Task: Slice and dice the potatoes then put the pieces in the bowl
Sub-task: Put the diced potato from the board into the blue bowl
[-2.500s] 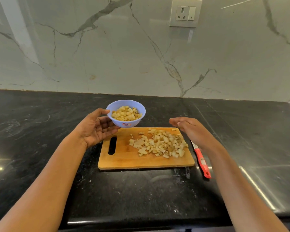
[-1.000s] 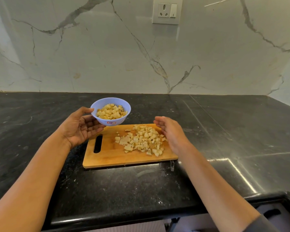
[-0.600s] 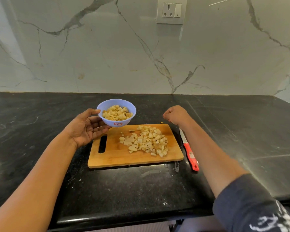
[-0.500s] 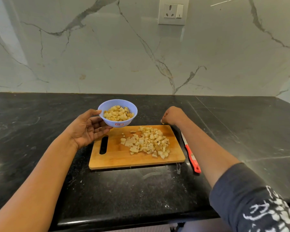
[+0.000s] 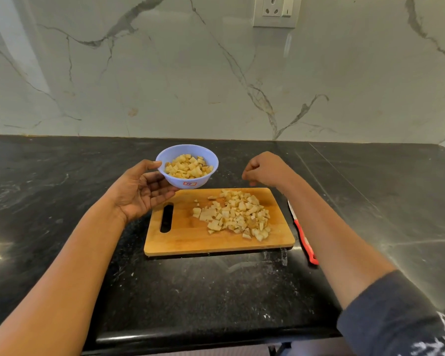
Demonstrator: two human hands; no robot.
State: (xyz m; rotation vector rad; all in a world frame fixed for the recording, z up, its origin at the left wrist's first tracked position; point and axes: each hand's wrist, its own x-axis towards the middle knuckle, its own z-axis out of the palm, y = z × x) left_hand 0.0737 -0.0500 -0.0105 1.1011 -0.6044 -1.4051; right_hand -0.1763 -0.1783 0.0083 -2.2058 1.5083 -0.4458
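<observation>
The black stone worktop (image 5: 62, 201) runs under a marble backsplash (image 5: 165, 86). On it lies the wooden cutting board (image 5: 185, 240), placed as before. The left grip (image 5: 141, 194) still cradles the pale blue bowl (image 5: 175, 181) from below and the side, thumb at the rim, raised over the board's far left corner. The bowl is about as full of diced potato (image 5: 188, 167) as it was earlier.

The right grip (image 5: 265, 169) has changed most. A second ago it lay cupped against the right edge of the heap. Now it hangs just past the board's far edge, right of the bowl, knuckles up and fingers curled in. I cannot tell whether it encloses anything.

A red-handled knife (image 5: 305, 242) lies on the worktop just right of the board, partly hidden by the forearm. The potato heap (image 5: 237, 214) remains on the board's right half.
</observation>
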